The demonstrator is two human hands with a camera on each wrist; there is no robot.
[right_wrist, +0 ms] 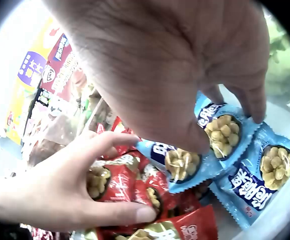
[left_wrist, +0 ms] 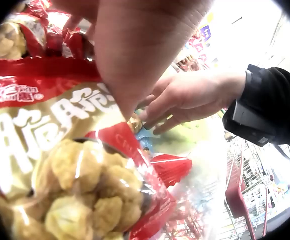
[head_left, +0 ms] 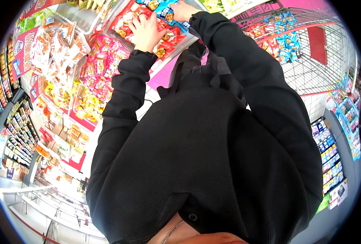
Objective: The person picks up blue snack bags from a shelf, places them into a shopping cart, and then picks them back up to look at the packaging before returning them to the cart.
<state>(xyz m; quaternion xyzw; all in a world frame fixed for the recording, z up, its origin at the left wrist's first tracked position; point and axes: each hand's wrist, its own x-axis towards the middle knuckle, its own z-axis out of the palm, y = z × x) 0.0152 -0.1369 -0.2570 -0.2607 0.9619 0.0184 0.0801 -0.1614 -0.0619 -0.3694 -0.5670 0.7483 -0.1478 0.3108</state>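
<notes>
My left hand lies with fingers spread over red snack packets in a bin. Its thumb and forefinger stand wide apart in the right wrist view, the forefinger's tip at the corner of a blue packet. My right hand is on the blue snack packets beside the red ones. Its thumb and bent fingers span one blue packet and grip it at its sides. A red and gold packet with nut-like pieces pictured on it fills the near part of the left wrist view.
A wire shopping cart stands right of the bin, with heaps of red and blue packets beyond its mesh. Pink packets and clear bags of snacks fill the bins at left. The bin's pale wall borders the blue packets.
</notes>
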